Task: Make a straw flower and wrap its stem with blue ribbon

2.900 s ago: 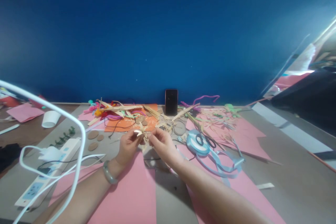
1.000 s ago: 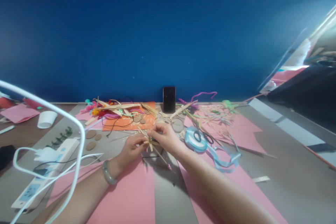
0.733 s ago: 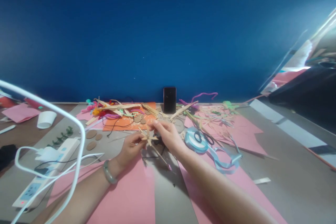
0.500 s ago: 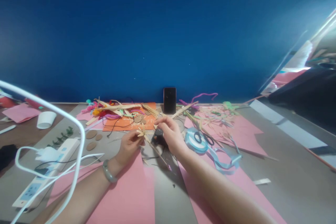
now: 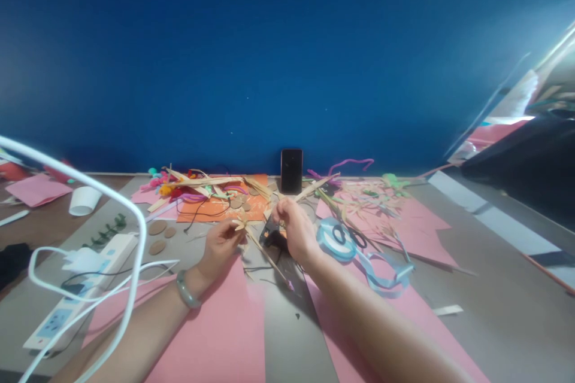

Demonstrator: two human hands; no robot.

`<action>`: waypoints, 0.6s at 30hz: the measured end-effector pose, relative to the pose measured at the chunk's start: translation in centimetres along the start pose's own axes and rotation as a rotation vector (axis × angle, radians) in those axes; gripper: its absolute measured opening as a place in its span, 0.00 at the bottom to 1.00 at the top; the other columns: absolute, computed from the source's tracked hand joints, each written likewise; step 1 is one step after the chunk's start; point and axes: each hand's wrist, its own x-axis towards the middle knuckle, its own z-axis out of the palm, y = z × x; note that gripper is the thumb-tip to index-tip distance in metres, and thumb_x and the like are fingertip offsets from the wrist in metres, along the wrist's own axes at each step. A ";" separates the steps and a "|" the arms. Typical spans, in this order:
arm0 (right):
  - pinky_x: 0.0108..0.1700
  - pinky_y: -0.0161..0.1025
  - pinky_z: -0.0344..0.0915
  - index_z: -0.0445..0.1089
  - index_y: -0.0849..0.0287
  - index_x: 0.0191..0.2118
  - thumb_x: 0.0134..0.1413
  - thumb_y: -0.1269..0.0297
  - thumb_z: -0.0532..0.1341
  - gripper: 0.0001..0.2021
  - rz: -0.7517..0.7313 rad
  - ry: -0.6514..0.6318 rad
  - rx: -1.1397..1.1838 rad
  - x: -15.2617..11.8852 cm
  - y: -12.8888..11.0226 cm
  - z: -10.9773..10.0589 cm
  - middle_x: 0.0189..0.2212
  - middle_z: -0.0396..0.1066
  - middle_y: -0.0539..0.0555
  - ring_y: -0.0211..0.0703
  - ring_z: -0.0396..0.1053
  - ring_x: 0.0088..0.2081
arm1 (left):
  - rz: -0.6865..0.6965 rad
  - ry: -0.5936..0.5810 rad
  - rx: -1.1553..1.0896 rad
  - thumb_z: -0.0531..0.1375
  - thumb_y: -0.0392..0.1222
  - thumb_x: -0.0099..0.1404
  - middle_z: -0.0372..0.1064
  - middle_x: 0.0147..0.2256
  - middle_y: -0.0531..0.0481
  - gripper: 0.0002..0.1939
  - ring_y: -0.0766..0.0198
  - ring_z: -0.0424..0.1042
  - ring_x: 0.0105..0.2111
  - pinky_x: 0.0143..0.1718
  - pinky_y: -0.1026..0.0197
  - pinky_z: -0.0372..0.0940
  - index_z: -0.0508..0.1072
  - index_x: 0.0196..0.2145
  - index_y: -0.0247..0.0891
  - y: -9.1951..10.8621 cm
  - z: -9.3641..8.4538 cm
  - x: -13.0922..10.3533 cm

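My left hand (image 5: 221,246) pinches a pale, dried-husk flower (image 5: 243,225) whose thin stem slants down to the right, ending in a small purple tip. My right hand (image 5: 297,231) is closed, fingers curled together, just above and right of a black object (image 5: 272,236) that looks like a small tape dispenser. Whatever its fingertips may hold is too small to make out. Beyond both hands lies an orange sheet (image 5: 211,212) with small brown discs on it.
A phone (image 5: 291,171) leans upright on the blue wall. Blue ribbon (image 5: 333,245) and dark-handled scissors (image 5: 359,239) lie right. A white power strip (image 5: 110,254) with looping cable stands left. Pink sheets (image 5: 215,329) cover the table front; husk strips (image 5: 206,182) lie behind.
My right hand has come off the black object, up and slightly right, and its fingers have curled in. My left hand keeps the flower in nearly the same place.
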 end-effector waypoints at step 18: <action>0.31 0.34 0.56 0.59 0.59 0.20 0.61 0.65 0.49 0.17 -0.064 -0.425 -0.344 -0.7 -0.5 -0.1 0.20 0.61 0.48 0.35 0.59 0.25 | -0.036 0.212 -0.003 0.65 0.47 0.59 0.63 0.16 0.59 0.12 0.72 0.62 0.17 0.20 0.69 0.57 0.69 0.30 0.37 -0.2 -0.4 1.3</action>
